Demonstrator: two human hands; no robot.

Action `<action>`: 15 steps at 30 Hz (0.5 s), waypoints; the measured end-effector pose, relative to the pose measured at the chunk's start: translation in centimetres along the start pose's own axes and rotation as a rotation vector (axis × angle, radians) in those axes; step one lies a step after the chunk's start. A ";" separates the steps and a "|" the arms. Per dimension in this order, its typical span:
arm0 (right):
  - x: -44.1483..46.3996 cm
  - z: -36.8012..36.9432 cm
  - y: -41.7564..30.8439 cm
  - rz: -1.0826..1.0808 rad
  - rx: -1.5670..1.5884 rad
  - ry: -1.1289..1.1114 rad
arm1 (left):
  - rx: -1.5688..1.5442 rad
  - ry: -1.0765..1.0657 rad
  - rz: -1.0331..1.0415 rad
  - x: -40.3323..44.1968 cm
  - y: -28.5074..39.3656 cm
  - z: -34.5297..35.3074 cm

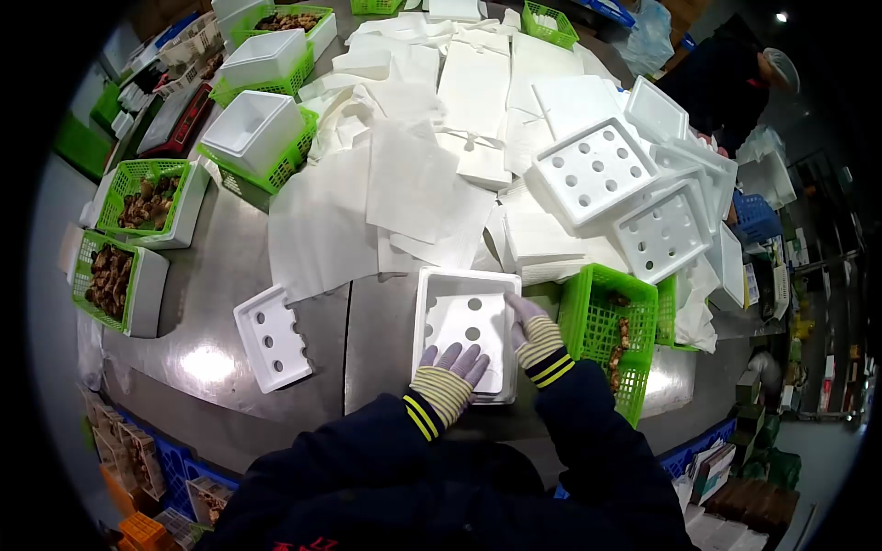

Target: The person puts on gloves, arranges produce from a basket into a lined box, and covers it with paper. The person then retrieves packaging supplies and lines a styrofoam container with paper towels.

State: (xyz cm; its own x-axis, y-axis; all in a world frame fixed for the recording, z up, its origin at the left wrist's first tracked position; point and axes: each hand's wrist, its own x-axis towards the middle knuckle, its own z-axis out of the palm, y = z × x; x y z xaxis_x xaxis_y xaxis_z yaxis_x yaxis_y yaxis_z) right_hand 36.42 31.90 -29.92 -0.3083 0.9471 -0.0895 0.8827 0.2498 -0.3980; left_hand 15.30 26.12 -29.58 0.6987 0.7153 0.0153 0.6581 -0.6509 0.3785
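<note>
A white foam box (421, 321) stands on the steel table in front of me, with a white perforated foam panel (448, 317) lying inside its rim. My left hand (448, 375), in a striped knit glove, rests on the panel's near part, its fingers spread. At the box's right wall, my right hand (533, 329) grips the rim near the far corner, fingers over the edge. Just right of it stands a green plastic basket (574, 317) with a few brown, lumpy pieces. To the left, a broken perforated foam piece (273, 340) lies on the table.
White paper sheets (413, 174) cover the table's far middle. Perforated foam lids (597, 170) are piled at the right. Along the left stand white foam boxes (253, 124) and green baskets of brown pieces (110, 280). Another person (726, 78) stands at the far right.
</note>
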 end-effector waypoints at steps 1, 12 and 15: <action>-0.2 0.4 0.3 0.039 0.428 0.162 | 0.024 -0.017 0.007 0.1 -0.2 0.9; -6.5 5.5 -1.9 0.256 0.578 0.285 | 0.005 -0.378 -0.217 5.4 0.1 0.2; -6.5 6.7 -1.5 0.284 0.529 0.358 | 0.068 -0.398 -0.227 5.4 -0.4 1.7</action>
State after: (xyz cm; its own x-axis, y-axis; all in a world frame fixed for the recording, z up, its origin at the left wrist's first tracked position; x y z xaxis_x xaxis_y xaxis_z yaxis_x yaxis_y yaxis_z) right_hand 34.73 23.97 -34.91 0.1252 0.9920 0.0143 0.5927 -0.0632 -0.8029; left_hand 19.26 29.83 -31.23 0.5798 0.6966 -0.4227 0.8143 -0.5140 0.2699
